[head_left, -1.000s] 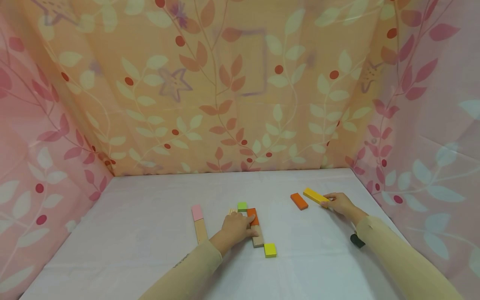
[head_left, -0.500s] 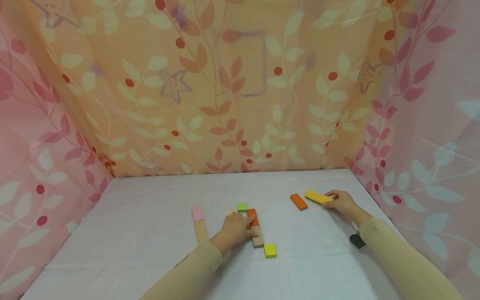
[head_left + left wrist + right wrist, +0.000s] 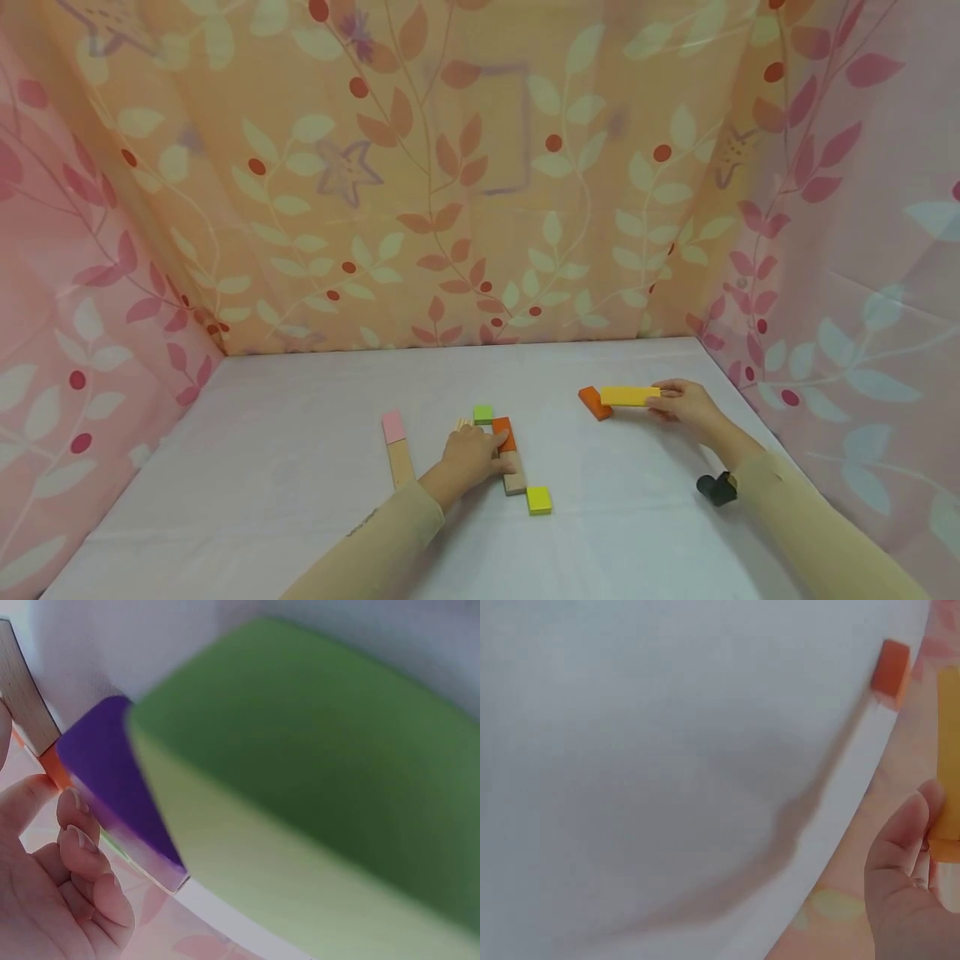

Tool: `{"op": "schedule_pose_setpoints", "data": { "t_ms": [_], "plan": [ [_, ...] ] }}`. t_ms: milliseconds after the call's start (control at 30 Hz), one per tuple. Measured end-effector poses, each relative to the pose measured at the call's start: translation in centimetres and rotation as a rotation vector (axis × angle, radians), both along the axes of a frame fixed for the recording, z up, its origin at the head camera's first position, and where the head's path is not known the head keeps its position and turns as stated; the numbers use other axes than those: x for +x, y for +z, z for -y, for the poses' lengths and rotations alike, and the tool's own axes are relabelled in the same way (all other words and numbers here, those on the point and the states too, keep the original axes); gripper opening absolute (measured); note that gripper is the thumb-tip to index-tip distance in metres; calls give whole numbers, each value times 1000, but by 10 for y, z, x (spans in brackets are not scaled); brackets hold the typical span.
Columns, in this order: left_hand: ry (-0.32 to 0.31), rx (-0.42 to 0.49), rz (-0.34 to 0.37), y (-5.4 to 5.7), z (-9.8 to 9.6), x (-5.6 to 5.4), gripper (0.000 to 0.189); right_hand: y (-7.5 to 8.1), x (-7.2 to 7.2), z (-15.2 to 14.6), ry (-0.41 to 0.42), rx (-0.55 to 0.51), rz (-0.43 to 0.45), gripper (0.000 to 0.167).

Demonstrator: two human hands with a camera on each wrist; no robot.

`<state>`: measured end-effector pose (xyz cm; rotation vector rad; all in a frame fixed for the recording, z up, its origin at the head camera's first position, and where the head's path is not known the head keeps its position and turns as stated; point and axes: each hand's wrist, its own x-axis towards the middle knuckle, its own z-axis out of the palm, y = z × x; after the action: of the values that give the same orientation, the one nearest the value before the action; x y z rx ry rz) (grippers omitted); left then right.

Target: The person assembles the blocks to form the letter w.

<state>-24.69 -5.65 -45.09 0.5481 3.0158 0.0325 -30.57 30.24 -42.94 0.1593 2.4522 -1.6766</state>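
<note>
My right hand (image 3: pixel 686 404) pinches one end of a long yellow block (image 3: pixel 628 397), held off the table. Its far end overlaps an orange block (image 3: pixel 593 404) in the head view. My left hand (image 3: pixel 468 457) rests by a row of blocks; in the left wrist view fingers (image 3: pixel 30 801) touch a second orange block (image 3: pixel 54 761). A bare wooden block (image 3: pixel 28 694) adjoins that orange one. Beside the other, bent fingers lies a purple block (image 3: pixel 112 769). A large green block (image 3: pixel 315 750) fills the left wrist view's foreground, blurred.
A pink block (image 3: pixel 393 427) and a plain wooden block (image 3: pixel 401 463) lie end to end on the left. A small green block (image 3: pixel 483 414) and a yellow square block (image 3: pixel 539 500) sit by the row. A black object (image 3: pixel 716 489) shows at the right wrist.
The right hand has lifted the long yellow block and turned it from slanted to nearly level across the view, moving it slightly left. The left hand stays in place.
</note>
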Motion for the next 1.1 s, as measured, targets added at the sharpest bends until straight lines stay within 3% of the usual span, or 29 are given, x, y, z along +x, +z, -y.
{"op": "schedule_pose_setpoints", "data": {
  "t_ms": [567,1100],
  "plan": [
    [9,-7,7,2,0,1,65,6,13,37,99,-35,-2,51],
    [8,-1,5,4,0,2,65,-3,12,74,215,-40,59,37]
  ]
}}
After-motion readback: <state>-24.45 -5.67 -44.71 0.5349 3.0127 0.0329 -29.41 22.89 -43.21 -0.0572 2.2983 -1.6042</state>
